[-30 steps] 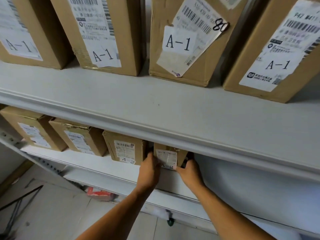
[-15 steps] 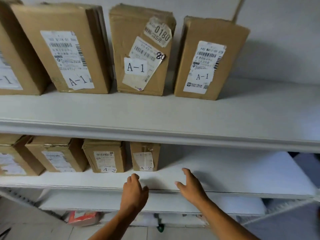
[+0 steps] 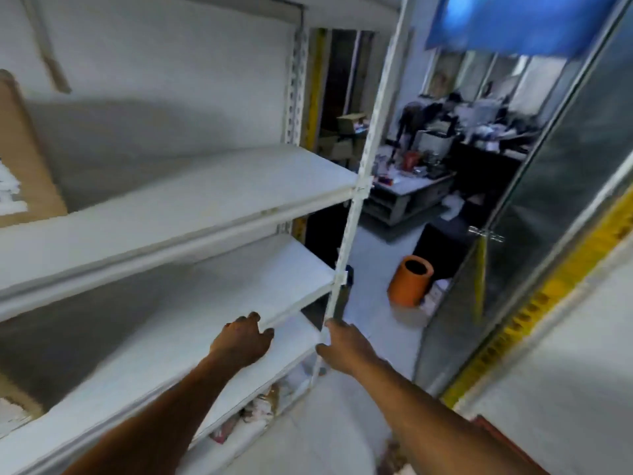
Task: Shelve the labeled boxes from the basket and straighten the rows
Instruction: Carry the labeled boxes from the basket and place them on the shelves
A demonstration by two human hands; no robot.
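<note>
Both hands are empty right now: the left hand (image 3: 241, 342) hangs loosely curled over the front edge of the lower shelf (image 3: 191, 323), and the right hand (image 3: 342, 347) is spread wide just beside the white upright post (image 3: 356, 214) at the rack's right end, so my guess is the person is turning off to fetch another box. Only a blurry sliver of one cardboard box (image 3: 20, 159) shows, far left of that post on the upper shelf (image 3: 205, 197). No basket in view, and an orange bin (image 3: 409, 281) sits on the floor right of the post.
</note>
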